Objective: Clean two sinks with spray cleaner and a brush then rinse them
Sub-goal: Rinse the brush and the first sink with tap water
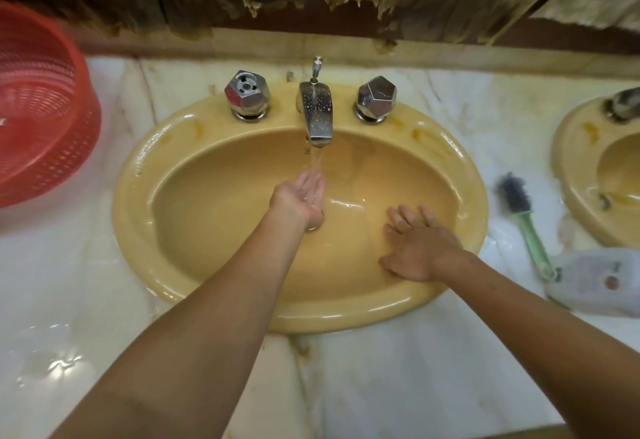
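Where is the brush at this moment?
In the head view, right side: the brush lies on the counter between the near sink and the second sink.

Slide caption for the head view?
Left hand under running tap water; right hand flat inside the yellow oval ceramic sink.

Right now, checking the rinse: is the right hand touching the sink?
Touching. The head view shows the right hand flat, fingers spread, on the inner wall of the sink.
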`<state>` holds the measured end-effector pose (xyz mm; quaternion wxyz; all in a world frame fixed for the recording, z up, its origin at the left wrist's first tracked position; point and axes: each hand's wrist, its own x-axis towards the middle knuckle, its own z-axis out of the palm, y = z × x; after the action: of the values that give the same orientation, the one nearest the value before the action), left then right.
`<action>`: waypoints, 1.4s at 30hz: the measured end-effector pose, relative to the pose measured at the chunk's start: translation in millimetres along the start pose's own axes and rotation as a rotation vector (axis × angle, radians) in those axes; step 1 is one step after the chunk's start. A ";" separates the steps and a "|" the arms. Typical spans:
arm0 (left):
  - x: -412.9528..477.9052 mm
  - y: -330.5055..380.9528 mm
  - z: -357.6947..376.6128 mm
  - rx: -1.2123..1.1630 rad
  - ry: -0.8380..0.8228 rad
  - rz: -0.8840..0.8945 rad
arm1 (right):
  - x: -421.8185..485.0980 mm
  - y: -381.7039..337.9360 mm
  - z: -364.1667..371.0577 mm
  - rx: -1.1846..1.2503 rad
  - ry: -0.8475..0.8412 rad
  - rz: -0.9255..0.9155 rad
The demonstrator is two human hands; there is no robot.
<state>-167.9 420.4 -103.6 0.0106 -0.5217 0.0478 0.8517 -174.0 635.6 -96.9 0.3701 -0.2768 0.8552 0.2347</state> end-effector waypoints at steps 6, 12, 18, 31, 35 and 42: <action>-21.4 -58.0 36.2 0.756 -0.368 0.111 | 19.9 20.6 -7.1 -0.250 0.190 -0.020; 10.4 -10.1 10.0 0.223 -0.048 0.097 | 26.2 30.8 -6.2 -0.315 0.219 -0.166; -8.5 -39.6 25.7 0.528 -0.306 0.081 | 53.5 52.4 -35.2 -0.535 0.564 -0.256; -7.0 -45.3 7.0 0.716 -0.448 -0.087 | 42.4 51.3 -17.5 -0.491 0.419 -0.121; -0.1 -33.4 4.3 0.431 -0.272 -0.030 | 12.3 17.7 -13.4 -0.067 -0.289 -0.356; -4.2 -51.5 -8.2 0.765 -0.390 0.031 | 10.0 46.8 -16.2 -0.427 0.130 -0.059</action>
<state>-155.2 471.0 -107.2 0.1996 -0.3087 0.3652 0.8553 -218.1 657.2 -85.4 0.2538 -0.3884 0.7996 0.3813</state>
